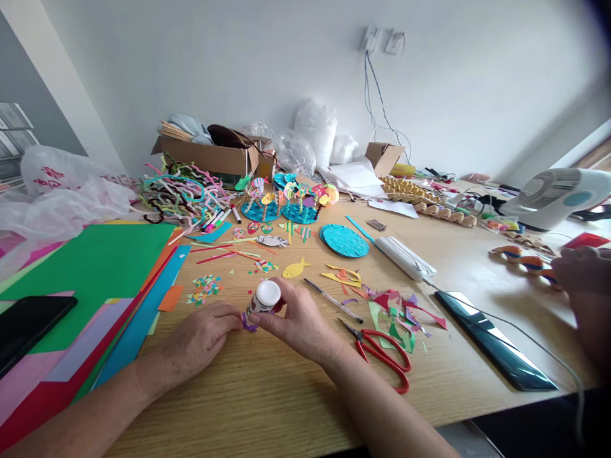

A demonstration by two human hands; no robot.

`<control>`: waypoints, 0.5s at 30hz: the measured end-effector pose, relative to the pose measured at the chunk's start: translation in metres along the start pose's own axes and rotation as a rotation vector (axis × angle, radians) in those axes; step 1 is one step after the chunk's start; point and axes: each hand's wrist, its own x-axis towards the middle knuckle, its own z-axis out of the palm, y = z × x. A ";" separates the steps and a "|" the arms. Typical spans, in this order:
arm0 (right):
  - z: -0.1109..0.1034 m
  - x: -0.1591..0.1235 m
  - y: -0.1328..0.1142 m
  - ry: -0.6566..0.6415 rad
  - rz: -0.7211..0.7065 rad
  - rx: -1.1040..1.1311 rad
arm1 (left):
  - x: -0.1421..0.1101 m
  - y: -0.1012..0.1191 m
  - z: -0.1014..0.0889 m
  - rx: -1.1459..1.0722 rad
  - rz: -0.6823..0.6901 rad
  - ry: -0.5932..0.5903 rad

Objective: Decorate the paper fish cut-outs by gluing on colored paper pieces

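Observation:
My right hand [298,324] is closed round a white glue stick [264,299], tilted with its tip down on a small purple paper piece [249,322] on the wooden table [267,394]. My left hand [200,340] rests beside it, with its fingertips pinching or pressing that purple piece. A yellow paper fish [294,269] lies just beyond the hands. Red-handled scissors [384,354] lie to the right of my right wrist, and a pen [333,300] lies above them.
Stacked coloured paper sheets [95,280] and a black phone [26,327] lie at left. Paper scraps [396,308], a teal disc [344,240], pipe cleaners [179,191], cardboard boxes and a second phone [494,340] surround the hands. Another person's hand [580,270] works at right near a fan [556,197].

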 end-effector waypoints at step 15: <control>-0.008 -0.001 0.002 0.049 -0.004 -0.092 | 0.002 0.003 -0.002 0.034 -0.005 -0.050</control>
